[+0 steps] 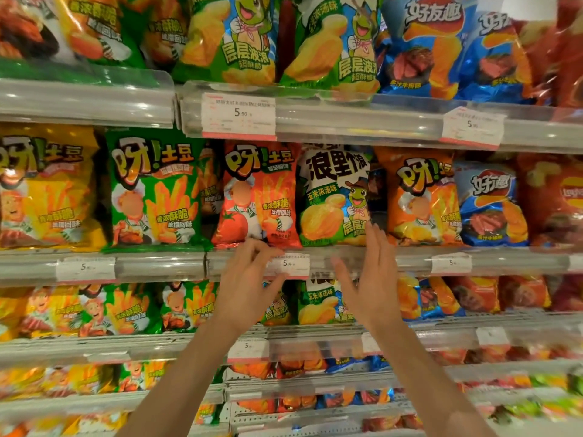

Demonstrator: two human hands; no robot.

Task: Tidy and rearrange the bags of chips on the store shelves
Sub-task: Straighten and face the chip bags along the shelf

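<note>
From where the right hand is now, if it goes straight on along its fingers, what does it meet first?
Most likely the green and white chip bag: the right hand points up at its lower right corner. Depth is unclear, so contact cannot be confirmed.

We have both bare forearms raised, hands side by side but apart. Our left hand [249, 285] has its fingers curled, thumb set away from them, holding nothing. Our right hand [367, 275] is flat and empty, fingers straight and pointing up, palm facing left.

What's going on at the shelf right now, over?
Left hand open, fingertips at red bag. Right hand open, beside white-and-green bag. Neither bag gripped. Nothing in the way.
</note>
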